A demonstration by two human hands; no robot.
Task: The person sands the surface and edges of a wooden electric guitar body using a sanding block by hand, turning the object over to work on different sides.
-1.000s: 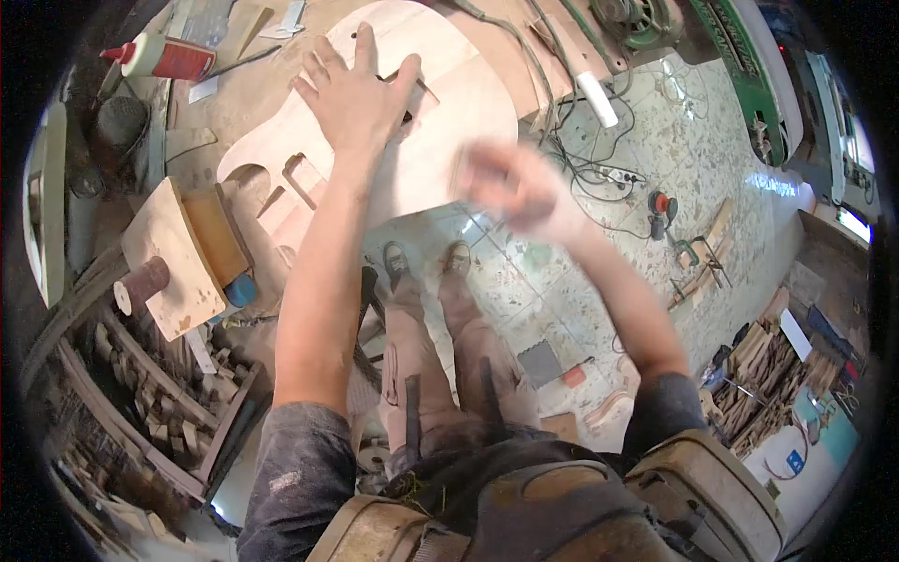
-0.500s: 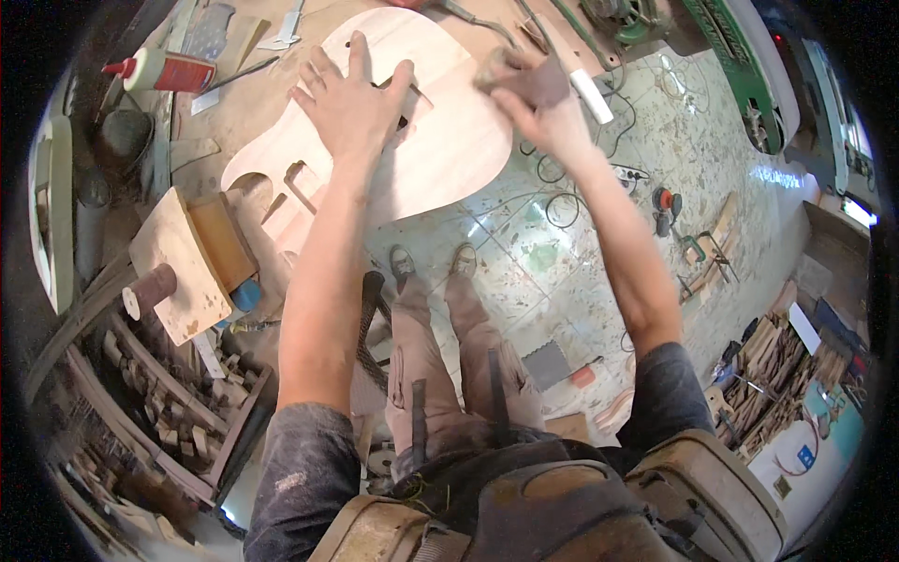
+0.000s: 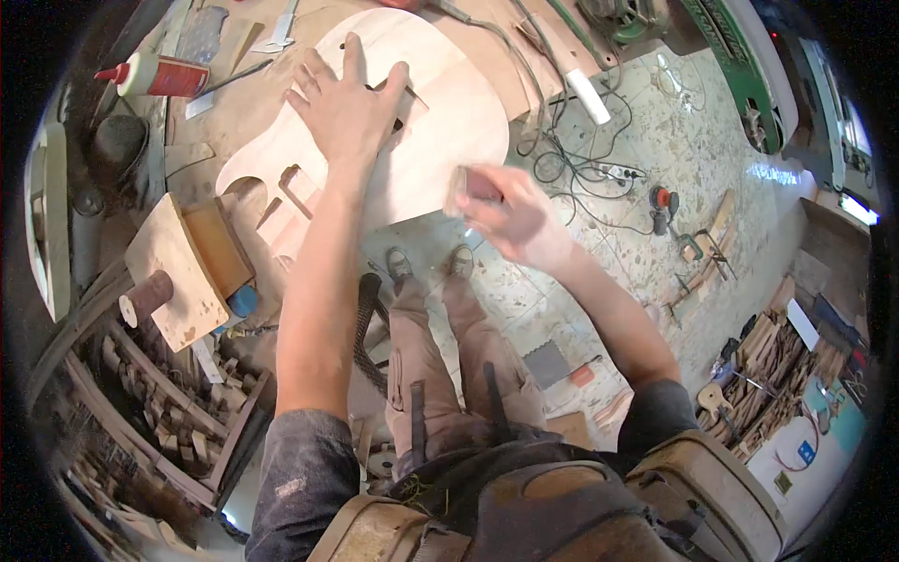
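A pale wooden guitar body (image 3: pixel 440 122), with routed cavities, lies on the workbench. My left hand (image 3: pixel 345 112) presses on its upper middle with fingers spread, beside a cut-out. My right hand (image 3: pixel 510 215), slightly blurred, is closed around a small brownish block (image 3: pixel 465 190), perhaps a sanding block, at the body's lower right edge. To the left stands a pale wooden box (image 3: pixel 176 272) with a brown cylinder (image 3: pixel 146 298) on it.
A red-and-white glue bottle (image 3: pixel 169 77), calipers (image 3: pixel 281 33) and cords (image 3: pixel 552 159) lie around the bench. A green machine (image 3: pixel 726 61) is upper right. An orange-topped power tool (image 3: pixel 663 201) sits on the tiled floor, with wood offcuts (image 3: pixel 768 361) at lower right.
My right hand and block swept up along the body's right edge, then came back down and toward me to its lower edge. My left hand stayed in nearly the same place.
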